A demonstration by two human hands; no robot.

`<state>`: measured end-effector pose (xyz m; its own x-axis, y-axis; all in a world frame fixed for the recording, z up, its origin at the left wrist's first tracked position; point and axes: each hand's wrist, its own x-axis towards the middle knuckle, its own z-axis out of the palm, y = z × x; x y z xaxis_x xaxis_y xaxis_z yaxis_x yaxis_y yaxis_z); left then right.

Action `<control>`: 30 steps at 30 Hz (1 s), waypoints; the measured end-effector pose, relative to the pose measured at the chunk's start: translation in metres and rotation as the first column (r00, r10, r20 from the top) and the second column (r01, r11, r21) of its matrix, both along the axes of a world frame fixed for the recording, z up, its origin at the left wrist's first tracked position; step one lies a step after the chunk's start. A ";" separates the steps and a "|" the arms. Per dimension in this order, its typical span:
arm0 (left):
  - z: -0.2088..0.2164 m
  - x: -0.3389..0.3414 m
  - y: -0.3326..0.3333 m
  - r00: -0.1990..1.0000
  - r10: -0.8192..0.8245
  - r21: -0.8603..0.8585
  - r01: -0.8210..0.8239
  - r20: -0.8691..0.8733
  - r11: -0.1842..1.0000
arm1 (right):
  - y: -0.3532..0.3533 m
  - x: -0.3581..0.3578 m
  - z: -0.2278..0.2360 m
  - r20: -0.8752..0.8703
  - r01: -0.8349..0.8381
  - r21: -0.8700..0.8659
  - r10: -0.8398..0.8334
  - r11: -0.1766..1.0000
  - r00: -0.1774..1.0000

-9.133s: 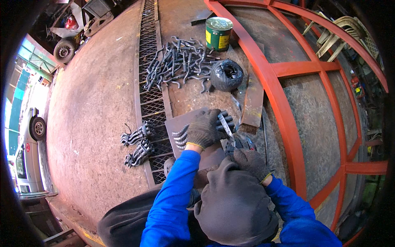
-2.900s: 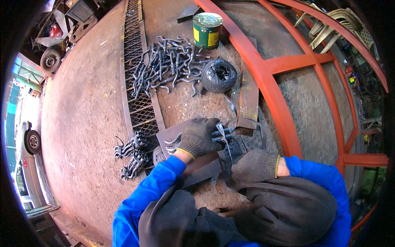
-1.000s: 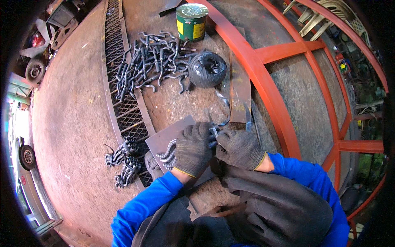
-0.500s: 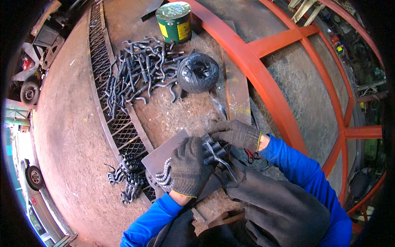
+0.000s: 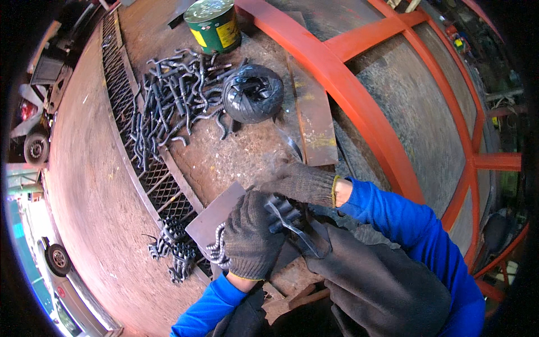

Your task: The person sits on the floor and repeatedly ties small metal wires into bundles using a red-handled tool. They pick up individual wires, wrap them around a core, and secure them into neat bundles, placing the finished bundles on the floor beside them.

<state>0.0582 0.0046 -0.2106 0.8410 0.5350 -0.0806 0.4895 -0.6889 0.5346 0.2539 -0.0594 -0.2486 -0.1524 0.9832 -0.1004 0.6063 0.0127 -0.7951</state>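
Note:
My left hand (image 5: 252, 236), in a dark knitted glove, is wrapped round a bundle of bent steel bars (image 5: 283, 216). Their ribbed, wavy ends poke out on the glove's left side, and dark smooth ends face right. A shiny plastic strip (image 5: 300, 231) crosses those dark ends and hangs toward my lap. My right hand (image 5: 300, 184), gloved alike, is closed at the far side of the bundle, its fingertips partly smeared. Toward it runs a strip from the black roll of plastic twine (image 5: 252, 94). Beneath the left hand lies a flat grey metal plate (image 5: 210, 219).
Loose bent bars (image 5: 174, 101) lie heaped beyond, beside a green tin (image 5: 211, 25). Bundled bars (image 5: 177, 250) rest on a mesh-filled metal frame (image 5: 163, 177) at left. A red-orange steel frame (image 5: 359, 112) curves along the right. Vehicles stand at far left.
My right hand has shifted left across the far side of the bundle, nearer my left hand. The left hand keeps its hold. The view has shifted slightly, and the red-handled scissors no longer show.

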 end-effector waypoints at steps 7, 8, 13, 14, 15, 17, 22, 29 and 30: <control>-0.001 -0.002 -0.002 0.999 -0.040 0.074 0.040 -0.011 0.996 | -0.002 -0.003 -0.006 -0.331 0.172 -0.270 -0.259 0.947 0.907; -0.001 0.000 -0.004 0.999 -0.030 0.084 0.031 -0.015 0.996 | -0.001 -0.003 -0.002 -0.313 0.174 -0.315 -0.275 0.933 0.909; -0.001 0.001 -0.003 0.998 -0.049 0.119 0.053 -0.038 0.991 | 0.008 -0.008 0.011 -0.203 0.260 -0.462 -0.386 0.848 0.900; -0.004 0.001 -0.006 0.998 -0.048 0.128 0.054 -0.050 0.990 | 0.007 -0.009 0.004 -0.179 0.266 -0.408 -0.363 0.873 0.915; -0.006 0.000 -0.006 0.997 -0.043 0.139 0.052 -0.064 0.989 | 0.007 -0.009 0.001 -0.156 0.267 -0.351 -0.338 0.897 0.928; -0.005 -0.002 -0.006 0.996 -0.067 0.110 0.074 -0.065 0.991 | 0.006 -0.010 0.001 -0.158 0.275 -0.385 -0.357 0.881 0.921; 0.000 -0.001 -0.005 0.993 -0.106 0.187 0.114 -0.053 0.976 | 0.004 -0.014 0.002 -0.146 0.333 -0.356 -0.404 0.873 0.903; 0.012 0.001 -0.002 0.999 -0.028 0.020 0.029 -0.033 0.999 | 0.000 -0.021 0.003 -0.246 0.384 -0.301 -0.460 0.873 0.853; 0.009 0.000 -0.001 0.999 -0.036 0.019 0.036 -0.031 0.999 | -0.001 -0.020 0.000 -0.286 0.380 -0.292 -0.459 0.878 0.841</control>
<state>0.0586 0.0031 -0.2019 0.8570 0.5062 -0.0966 0.4803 -0.7164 0.5060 0.2336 -0.0606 -0.2485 0.2065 0.9192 -0.3352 0.2085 -0.3760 -0.9028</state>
